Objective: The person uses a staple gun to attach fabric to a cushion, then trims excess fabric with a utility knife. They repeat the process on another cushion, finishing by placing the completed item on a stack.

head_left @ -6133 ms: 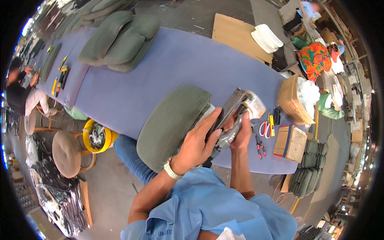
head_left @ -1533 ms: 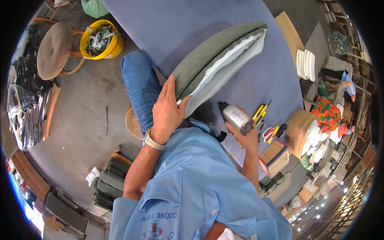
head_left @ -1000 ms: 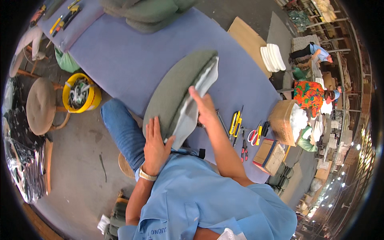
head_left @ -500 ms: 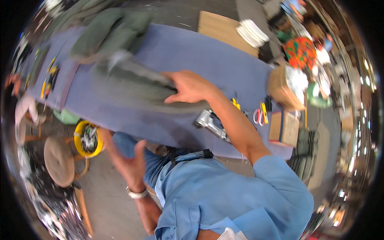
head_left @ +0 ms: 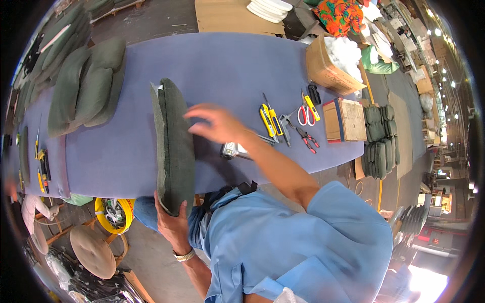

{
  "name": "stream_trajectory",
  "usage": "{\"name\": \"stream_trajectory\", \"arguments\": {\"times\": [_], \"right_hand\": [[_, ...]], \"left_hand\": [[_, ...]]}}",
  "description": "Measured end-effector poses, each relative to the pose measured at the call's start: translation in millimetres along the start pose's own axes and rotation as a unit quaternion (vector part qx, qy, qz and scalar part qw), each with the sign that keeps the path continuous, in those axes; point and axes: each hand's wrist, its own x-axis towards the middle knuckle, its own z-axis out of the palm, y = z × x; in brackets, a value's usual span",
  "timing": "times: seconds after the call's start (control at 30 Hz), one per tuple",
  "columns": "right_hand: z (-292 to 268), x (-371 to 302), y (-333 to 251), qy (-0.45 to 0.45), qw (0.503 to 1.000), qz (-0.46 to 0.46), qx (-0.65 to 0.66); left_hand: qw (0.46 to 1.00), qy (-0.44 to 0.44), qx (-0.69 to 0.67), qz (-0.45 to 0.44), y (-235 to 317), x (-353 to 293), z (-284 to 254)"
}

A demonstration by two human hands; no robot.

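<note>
A dark green cushion stands on its long edge on the blue-covered table, with a raw fabric edge and a bit of white showing along its left side. My left hand grips its near end, thumb on one face. Just right of the cushion, my right hand hovers with its fingers apart and holds nothing; it is slightly blurred. A silver metal tool, probably a staple gun, lies partly hidden under my right forearm.
More green cushions are stacked at the table's left. Yellow cutters, scissors and pliers lie to the right, near a wooden box and a carton of white stuffing. A yellow bucket stands by the near edge.
The cushion, blurred and lying across the table before, now stands lengthwise toward me. My left hand has taken hold of its near end, and my right hand has let go of it.
</note>
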Motion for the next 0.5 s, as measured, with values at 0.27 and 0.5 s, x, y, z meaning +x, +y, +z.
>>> {"name": "stream_trajectory", "arguments": {"times": [0.27,0.5], "right_hand": [[-78,-142,140,0.010,0.778,0.512,-0.363],[-77,-146,160,0.003,0.786,0.530,-0.319]], "left_hand": [[0.990,-0.083,0.012,0.117,70,1,13],[0.976,-0.195,0.005,0.093,110,11,19]]}}
